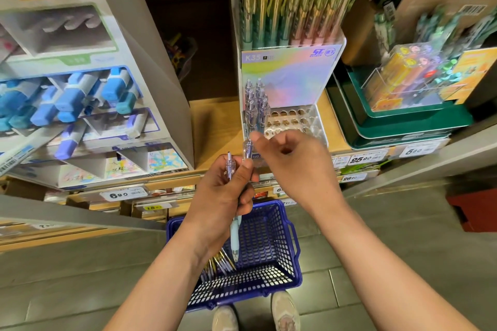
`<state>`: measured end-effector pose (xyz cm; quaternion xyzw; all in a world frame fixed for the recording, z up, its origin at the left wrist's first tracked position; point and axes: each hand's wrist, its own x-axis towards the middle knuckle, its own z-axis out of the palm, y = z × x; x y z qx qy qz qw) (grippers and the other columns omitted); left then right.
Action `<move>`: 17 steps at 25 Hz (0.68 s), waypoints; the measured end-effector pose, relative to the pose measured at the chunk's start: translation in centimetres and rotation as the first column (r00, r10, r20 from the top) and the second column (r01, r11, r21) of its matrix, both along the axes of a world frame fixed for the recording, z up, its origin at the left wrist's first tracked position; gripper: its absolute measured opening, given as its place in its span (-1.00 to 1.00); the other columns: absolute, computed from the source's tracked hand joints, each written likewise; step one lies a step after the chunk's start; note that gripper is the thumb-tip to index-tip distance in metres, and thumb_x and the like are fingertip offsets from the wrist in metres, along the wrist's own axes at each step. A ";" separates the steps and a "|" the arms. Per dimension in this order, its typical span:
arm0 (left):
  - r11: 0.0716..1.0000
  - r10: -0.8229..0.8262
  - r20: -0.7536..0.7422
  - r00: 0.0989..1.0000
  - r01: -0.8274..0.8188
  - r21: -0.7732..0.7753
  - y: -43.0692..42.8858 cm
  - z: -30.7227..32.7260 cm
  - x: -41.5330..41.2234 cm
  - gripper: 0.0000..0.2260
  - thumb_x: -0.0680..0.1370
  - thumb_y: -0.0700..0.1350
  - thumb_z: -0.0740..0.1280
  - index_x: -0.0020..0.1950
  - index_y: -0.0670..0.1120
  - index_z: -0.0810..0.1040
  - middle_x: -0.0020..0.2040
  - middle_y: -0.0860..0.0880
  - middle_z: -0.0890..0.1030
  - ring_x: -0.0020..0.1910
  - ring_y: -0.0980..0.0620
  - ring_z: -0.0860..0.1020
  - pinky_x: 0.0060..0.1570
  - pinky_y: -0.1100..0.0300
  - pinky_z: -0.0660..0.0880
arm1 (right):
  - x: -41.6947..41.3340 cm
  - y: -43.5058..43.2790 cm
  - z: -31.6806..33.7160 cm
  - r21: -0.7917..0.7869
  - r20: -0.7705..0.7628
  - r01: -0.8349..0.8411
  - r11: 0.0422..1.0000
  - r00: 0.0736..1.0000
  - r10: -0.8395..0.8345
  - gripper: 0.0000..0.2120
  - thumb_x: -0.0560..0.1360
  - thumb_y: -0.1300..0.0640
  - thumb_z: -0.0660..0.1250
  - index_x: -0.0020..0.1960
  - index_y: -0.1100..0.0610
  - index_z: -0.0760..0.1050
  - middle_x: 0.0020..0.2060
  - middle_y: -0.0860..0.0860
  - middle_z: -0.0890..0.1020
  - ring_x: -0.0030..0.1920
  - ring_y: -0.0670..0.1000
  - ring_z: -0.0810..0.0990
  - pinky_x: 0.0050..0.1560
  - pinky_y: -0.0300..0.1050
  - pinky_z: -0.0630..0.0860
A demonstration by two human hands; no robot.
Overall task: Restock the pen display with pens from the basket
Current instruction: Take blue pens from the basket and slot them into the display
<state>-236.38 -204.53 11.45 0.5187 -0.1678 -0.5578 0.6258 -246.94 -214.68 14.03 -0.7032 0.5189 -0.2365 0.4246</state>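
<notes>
Left grip (223, 191) is closed round two clear purple pens (234, 234), held upright above the blue basket (271, 274), which sits on the floor. The fingers hide the middle of both barrels, and only one tip shows below the hand.

Right grip (290, 158) is curled, with the thumb touching or just beside the top of the right-hand pen. Whether it pinches that pen cannot be told, as the fingertips are folded out of sight.

The pen display (318, 121), a clear rack of round holes on the wooden shelf (215, 126), stands just beyond both hands. Standing pens (255, 102) fill its left holes, and its near edge is hidden behind the right thumb.

Loose pens (219, 266) lie at the basket's left side, partly covered by the left forearm.
</notes>
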 end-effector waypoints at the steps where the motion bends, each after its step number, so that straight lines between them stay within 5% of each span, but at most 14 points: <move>1: 1.000 -0.014 0.034 0.999 0.014 -0.004 0.0 0.0 -0.1 -0.86 0.61 -0.07 0.34 0.05 -0.14 0.51 -0.21 -0.04 0.54 -0.43 0.10 0.33 -0.48 0.32 0.29 | 0.1 0.5 0.0 0.126 0.025 -0.041 0.991 0.999 0.038 -0.63 0.45 -0.29 0.42 -0.25 0.02 0.60 -0.41 -0.16 0.65 -0.34 -0.27 0.61 -0.35 -0.47 0.41; 4: 0.999 -0.036 0.155 0.987 0.037 -0.006 0.1 0.0 -0.4 -0.79 0.63 -0.06 0.31 0.11 -0.21 0.48 -0.18 -0.05 0.57 -0.41 0.08 0.35 -0.45 0.30 0.31 | 0.2 0.9 0.4 0.309 0.107 -0.098 0.946 0.992 0.068 -0.69 0.46 -0.21 0.45 -0.19 0.03 0.65 -0.44 -0.10 0.66 -0.40 -0.19 0.63 -0.35 -0.35 0.50; 8: 0.998 -0.043 0.235 0.971 0.050 -0.026 0.1 0.1 -0.7 -0.73 0.70 -0.04 0.20 0.17 -0.26 0.48 -0.18 -0.03 0.62 -0.35 0.05 0.47 -0.37 0.25 0.43 | -0.1 0.3 1.1 0.279 0.159 -0.088 0.956 0.986 0.045 -0.76 0.57 -0.09 0.37 -0.14 0.04 0.66 -0.48 -0.10 0.59 -0.44 -0.18 0.59 -0.34 -0.28 0.55; 11: 0.997 -0.066 0.204 0.977 0.071 -0.018 0.2 0.3 -0.8 -0.78 0.71 -0.03 0.18 0.08 -0.14 0.52 -0.19 -0.06 0.58 -0.37 0.03 0.43 -0.38 0.21 0.40 | -0.2 0.4 1.0 0.262 0.224 -0.106 0.959 0.973 0.047 -0.89 0.57 -0.03 0.39 -0.05 -0.03 0.65 -0.32 -0.07 0.68 -0.29 -0.17 0.65 -0.13 -0.08 0.64; 13: 0.997 -0.070 0.190 0.979 0.075 -0.020 0.2 0.3 -0.8 -0.80 0.71 -0.03 0.19 0.04 -0.11 0.53 -0.19 -0.06 0.56 -0.35 0.02 0.40 -0.37 0.20 0.36 | -0.4 0.6 0.9 0.273 0.256 -0.090 0.958 0.967 0.018 -0.90 0.50 0.05 0.48 0.02 -0.01 0.65 -0.18 -0.12 0.74 -0.18 -0.15 0.71 -0.03 -0.10 0.65; 17: 1.000 -0.004 0.083 0.997 0.004 0.007 0.4 0.1 -0.5 -0.71 0.66 0.06 0.20 0.16 -0.11 0.57 -0.13 -0.08 0.66 -0.28 0.02 0.54 -0.26 0.22 0.54 | -0.7 0.2 1.9 0.210 0.425 -0.009 0.978 0.901 -0.083 -0.88 0.46 0.18 0.53 -0.06 0.00 0.66 -0.20 -0.07 0.75 -0.25 -0.07 0.72 -0.20 -0.23 0.63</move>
